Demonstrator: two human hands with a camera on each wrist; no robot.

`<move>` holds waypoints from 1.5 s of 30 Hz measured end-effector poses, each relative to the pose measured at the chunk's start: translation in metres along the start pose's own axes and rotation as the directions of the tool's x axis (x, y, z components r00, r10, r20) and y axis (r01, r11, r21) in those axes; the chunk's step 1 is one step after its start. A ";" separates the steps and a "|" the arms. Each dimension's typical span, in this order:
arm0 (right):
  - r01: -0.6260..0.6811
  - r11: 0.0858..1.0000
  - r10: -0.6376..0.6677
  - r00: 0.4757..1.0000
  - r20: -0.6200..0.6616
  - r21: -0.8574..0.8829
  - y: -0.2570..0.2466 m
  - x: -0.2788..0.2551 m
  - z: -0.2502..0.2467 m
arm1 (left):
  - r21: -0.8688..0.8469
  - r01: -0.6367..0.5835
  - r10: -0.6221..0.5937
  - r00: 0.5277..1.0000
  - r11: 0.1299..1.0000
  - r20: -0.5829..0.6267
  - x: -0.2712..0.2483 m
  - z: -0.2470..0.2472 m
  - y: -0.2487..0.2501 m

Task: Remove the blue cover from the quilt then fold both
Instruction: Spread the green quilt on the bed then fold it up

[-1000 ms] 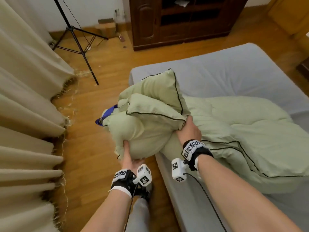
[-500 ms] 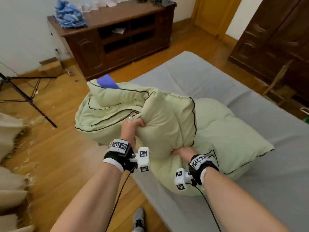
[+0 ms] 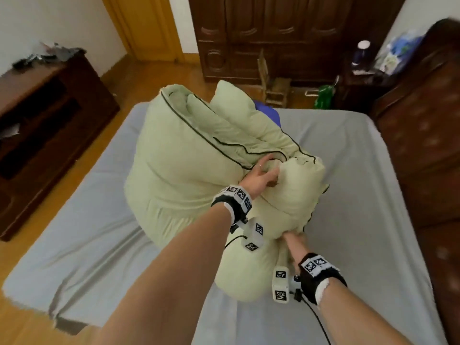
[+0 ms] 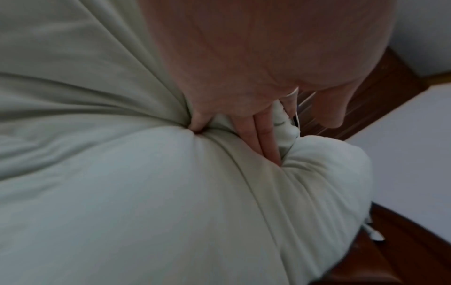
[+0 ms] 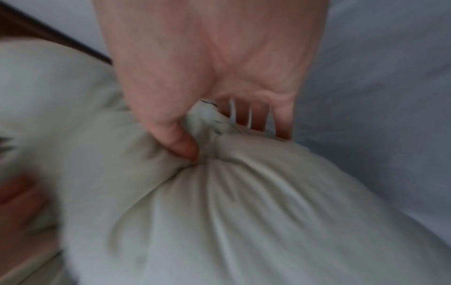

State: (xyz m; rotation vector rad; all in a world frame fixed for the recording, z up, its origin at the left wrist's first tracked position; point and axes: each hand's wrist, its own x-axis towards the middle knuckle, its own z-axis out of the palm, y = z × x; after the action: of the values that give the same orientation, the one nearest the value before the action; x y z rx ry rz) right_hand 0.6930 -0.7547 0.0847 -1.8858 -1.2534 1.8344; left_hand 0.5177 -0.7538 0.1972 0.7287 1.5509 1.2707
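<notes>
A bulky pale green quilt [image 3: 184, 168] with dark piping is bunched up over the grey bed [image 3: 353, 175]. My left hand [image 3: 263, 174] grips a thick fold near its top edge; in the left wrist view the fingers [image 4: 258, 135] dig into the quilt [image 4: 122, 183]. My right hand [image 3: 295, 241] pinches a gathered bunch lower down; the right wrist view shows the thumb [image 5: 180, 142] pressed into the quilt [image 5: 219, 212]. A bit of the blue cover [image 3: 270, 114] peeks out behind the quilt's far side; the rest is hidden.
A dark wooden sideboard [image 3: 44, 135] stands left of the bed. A dark wardrobe [image 3: 286, 33] and a small wooden chair [image 3: 273, 85] lie beyond the bed. The dark headboard [image 3: 428, 145] runs along the right. Grey sheet lies bare on the left and right.
The view has swung right across the room. The quilt bundle has come from the bed's edge to over the bed's middle, with both hands still gripping it; the left hand now holds higher and further right.
</notes>
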 end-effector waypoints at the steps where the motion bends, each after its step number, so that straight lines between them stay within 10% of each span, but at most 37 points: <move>1: 0.100 0.994 -0.104 0.985 -0.139 -0.036 -0.006 0.000 -0.007 | 0.018 0.025 -0.025 1.000 1.000 0.016 0.017 0.001 -0.011; 3: 0.418 0.880 -0.470 0.837 -0.280 -0.226 -0.027 -0.005 -0.013 | 0.058 0.089 -0.091 0.995 0.994 0.037 0.041 -0.006 -0.028; 5: 0.657 0.501 -0.781 0.624 0.034 -0.564 -0.053 -0.012 0.000 | 0.053 0.138 -0.142 0.987 0.989 0.073 0.056 -0.019 -0.031; 7: 0.650 0.175 -0.711 0.603 0.362 -0.740 -0.067 -0.006 0.032 | -0.024 0.157 -0.153 0.980 0.987 0.127 0.063 -0.036 -0.026; 10: 0.480 0.252 -0.467 0.821 0.329 -0.840 -0.070 0.016 0.079 | 0.028 0.116 -0.119 0.981 0.993 0.153 0.063 -0.068 -0.018; 13: 0.319 0.285 -0.293 0.927 0.235 -0.904 -0.073 0.036 0.105 | 0.359 0.023 -0.049 0.997 0.933 0.065 0.045 -0.110 -0.006; 18: 0.196 0.406 -0.277 0.957 0.084 -0.893 -0.095 0.043 0.136 | 0.941 0.107 0.438 0.864 0.321 -0.248 0.009 -0.198 0.008; 22: 0.173 0.467 -0.198 0.976 0.088 -0.867 -0.099 0.052 0.124 | 0.921 0.317 0.184 0.914 0.227 -0.361 0.016 -0.219 -0.019; 27: -0.016 0.332 -0.073 0.996 -0.042 -0.943 -0.082 0.069 0.113 | 0.939 0.193 -0.098 0.980 0.284 -0.172 0.069 -0.221 -0.033; 45: -0.151 0.247 0.193 0.976 -0.105 -0.957 -0.035 0.223 0.146 | 0.999 0.000 -0.483 0.875 -0.047 -0.022 0.266 -0.219 -0.188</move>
State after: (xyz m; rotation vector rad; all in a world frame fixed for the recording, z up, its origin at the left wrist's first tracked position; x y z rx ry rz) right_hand 0.5144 -0.6359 -0.0768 -2.5791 -2.7261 1.0923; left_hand 0.2435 -0.6525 -0.0647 1.3510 2.0045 -0.6213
